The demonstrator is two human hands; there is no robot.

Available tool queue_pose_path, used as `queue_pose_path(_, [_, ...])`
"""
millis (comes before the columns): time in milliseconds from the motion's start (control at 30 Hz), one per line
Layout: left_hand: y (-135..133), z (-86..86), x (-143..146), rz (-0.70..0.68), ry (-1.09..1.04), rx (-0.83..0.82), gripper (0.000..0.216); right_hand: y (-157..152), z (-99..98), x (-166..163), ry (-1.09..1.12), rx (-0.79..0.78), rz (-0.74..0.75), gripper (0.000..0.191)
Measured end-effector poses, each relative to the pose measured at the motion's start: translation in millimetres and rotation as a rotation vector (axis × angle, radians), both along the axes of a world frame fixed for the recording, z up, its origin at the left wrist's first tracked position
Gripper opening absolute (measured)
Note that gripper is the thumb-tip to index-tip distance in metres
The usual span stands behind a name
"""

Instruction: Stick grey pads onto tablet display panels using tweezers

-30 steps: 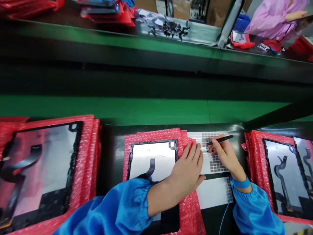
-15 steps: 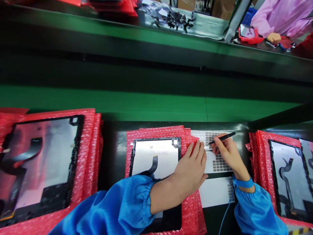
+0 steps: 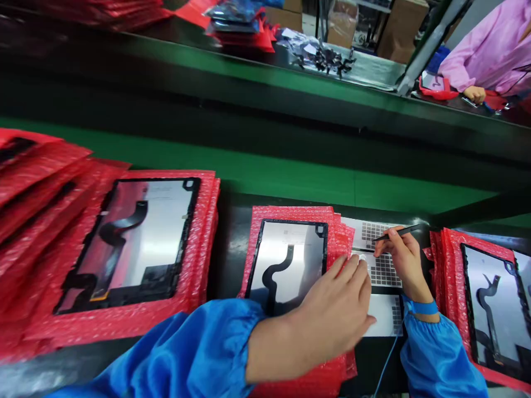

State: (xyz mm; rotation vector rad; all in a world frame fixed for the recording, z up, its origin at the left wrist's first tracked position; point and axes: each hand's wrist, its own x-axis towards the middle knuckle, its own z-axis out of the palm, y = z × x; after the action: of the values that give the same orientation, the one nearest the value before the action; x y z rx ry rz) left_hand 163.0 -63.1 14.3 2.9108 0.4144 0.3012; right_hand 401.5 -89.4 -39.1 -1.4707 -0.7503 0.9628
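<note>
My right hand [image 3: 404, 260] pinches black tweezers [image 3: 396, 232] with their tip over a white sheet of small grey sticker squares [image 3: 381, 260]. My left hand [image 3: 340, 309] lies flat, fingers stretched out, on the left edge of that sheet and on the red bubble wrap [image 3: 290, 213] beside it. On that wrap lies a silver panel [image 3: 290, 260] with a black frame and a black flex cable. Both arms wear blue sleeves; a blue strap circles my right wrist.
Further framed panels on red bubble wrap lie at the left [image 3: 133, 237] and right [image 3: 493, 298]. A green conveyor belt [image 3: 290, 177] runs behind them. Beyond it are red wrap stacks [image 3: 240, 25], black parts [image 3: 323, 55] and a person in a pink coat [image 3: 489, 50].
The view has swung left and tilted, showing more red stacks on the left. My left hand slid back slightly along the sheet's edge. The right hand keeps the tweezers over the stickers.
</note>
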Motion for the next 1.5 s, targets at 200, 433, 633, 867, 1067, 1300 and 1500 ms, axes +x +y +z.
queue_pose_path(200, [-19.6, -2.3, -59.5, 0.175, -0.041, -0.067, 0.026, -9.0, 9.8, -58.6, 0.103, 0.024, 0.115, 0.035])
queue_pose_path(433, [-14.3, -37.2, -74.5, 0.334, -0.009, -0.075, 0.046, -6.0, 9.1, -102.8, 0.086, -0.032, 0.173, 0.035])
queue_pose_path(633, [-11.6, -32.9, -71.1, 0.304, 0.006, -0.096, 0.049, -3.8, 6.8, -104.0, 0.083, -0.054, 0.197, 0.034])
queue_pose_path(867, [-8.5, -29.9, -70.0, 0.304, 0.041, -0.105, 0.047, -5.1, 1.8, -104.9, 0.095, -0.04, 0.206, 0.03])
queue_pose_path(1067, [-7.4, -28.3, -70.0, 0.293, 0.039, -0.111, 0.046, -5.3, 0.6, -105.0, 0.098, -0.034, 0.215, 0.026])
queue_pose_path(1300, [-6.2, -27.2, -69.8, 0.286, 0.049, -0.128, 0.045, -5.5, 0.4, -104.5, 0.121, -0.043, 0.22, 0.027])
queue_pose_path(1500, [-5.3, -26.3, -70.5, 0.288, 0.037, -0.134, 0.044, -4.3, 1.2, -104.8, 0.137, -0.035, 0.226, 0.026])
